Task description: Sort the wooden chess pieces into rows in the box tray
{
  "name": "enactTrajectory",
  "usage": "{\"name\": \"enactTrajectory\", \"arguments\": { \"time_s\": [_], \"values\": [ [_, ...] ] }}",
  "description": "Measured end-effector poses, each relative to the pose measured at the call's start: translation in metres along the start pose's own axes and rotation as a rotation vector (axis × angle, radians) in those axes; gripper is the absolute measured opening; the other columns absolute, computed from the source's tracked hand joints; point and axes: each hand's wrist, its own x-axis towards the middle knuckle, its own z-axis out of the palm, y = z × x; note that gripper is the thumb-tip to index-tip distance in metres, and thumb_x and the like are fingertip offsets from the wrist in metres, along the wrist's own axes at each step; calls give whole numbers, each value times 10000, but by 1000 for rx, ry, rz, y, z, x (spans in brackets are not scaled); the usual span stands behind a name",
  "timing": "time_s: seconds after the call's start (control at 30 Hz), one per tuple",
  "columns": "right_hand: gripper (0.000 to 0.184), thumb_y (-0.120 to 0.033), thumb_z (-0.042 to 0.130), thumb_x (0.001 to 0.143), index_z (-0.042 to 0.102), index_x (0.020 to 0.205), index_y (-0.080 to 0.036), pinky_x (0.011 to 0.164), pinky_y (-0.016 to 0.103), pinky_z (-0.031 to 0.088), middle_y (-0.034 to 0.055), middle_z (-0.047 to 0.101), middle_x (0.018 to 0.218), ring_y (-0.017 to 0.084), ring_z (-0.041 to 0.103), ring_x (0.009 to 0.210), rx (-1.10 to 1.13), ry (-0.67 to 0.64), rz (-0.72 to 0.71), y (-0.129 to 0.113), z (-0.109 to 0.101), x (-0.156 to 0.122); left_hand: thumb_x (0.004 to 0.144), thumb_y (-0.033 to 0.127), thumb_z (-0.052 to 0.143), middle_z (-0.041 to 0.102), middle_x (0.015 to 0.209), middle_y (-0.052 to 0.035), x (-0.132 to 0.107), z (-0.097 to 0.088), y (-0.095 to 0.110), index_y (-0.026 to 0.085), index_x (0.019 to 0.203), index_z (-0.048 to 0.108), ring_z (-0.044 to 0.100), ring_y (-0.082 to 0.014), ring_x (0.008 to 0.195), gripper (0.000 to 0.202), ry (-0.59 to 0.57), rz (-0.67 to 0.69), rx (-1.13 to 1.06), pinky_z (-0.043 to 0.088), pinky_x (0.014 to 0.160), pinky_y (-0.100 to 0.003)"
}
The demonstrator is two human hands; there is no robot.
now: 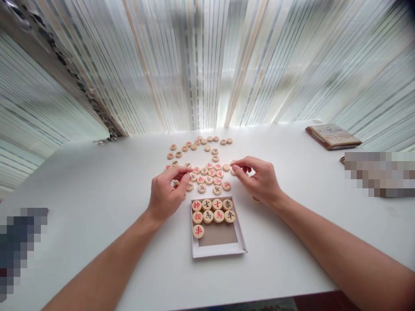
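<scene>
Many round wooden xiangqi pieces [209, 180] with red or black characters lie loose in the middle of the white table. My left hand [168, 190] hovers at the left side of this spread, its thumb and index finger slightly apart with nothing seen between them. At the right side, my right hand [257, 179] has its thumb and index fingertips apart beside a blank-faced piece [226, 167], partly hiding other pieces. Between my forearms sits a shallow white box [220, 251]. Two full rows of pieces fill its far part, and a red piece [198, 231] starts a third row at the left.
A flat, printed box [333, 136] rests at the table's far right. Nearer, a blurred-out object [379, 175] lies at the right edge, and another blurred dark object [22, 246] is at the left. Striped string curtains [207, 65] hang behind the table [97, 194].
</scene>
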Motion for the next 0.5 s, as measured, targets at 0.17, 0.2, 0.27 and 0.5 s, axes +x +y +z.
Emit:
{"name": "enactTrajectory", "arguments": {
  "time_s": [0.17,0.2,0.27,0.5],
  "values": [
    [151,-247,689,948,810,867,-209,640,334,491,45,779,795,186,617,655,-5,-19,15,1,-1,-2,938,262,666,840,929,-60,0,1,2,171,994,819,765,-197,805,187,-8,1,5,601,723,-288],
    [150,-247,691,949,812,869,-208,639,334,491,48,785,805,186,617,656,-4,-24,18,1,-1,-2,937,257,662,845,942,-62,0,1,2,170,998,819,769,-199,815,190,-8,5,3,603,727,-286],
    [142,-243,697,948,813,873,-208,631,330,489,50,790,812,184,616,655,-6,-33,14,0,-2,-3,937,244,660,849,938,-65,-1,2,3,161,1001,820,777,-198,807,192,-5,32,-8,597,701,-275],
    [144,-230,697,945,805,851,-214,618,320,496,44,784,791,179,621,644,-36,-34,0,-9,-6,-5,929,182,665,849,907,-65,-2,6,3,142,990,825,764,-174,755,176,0,98,-28,545,623,-244]
  ]
}}
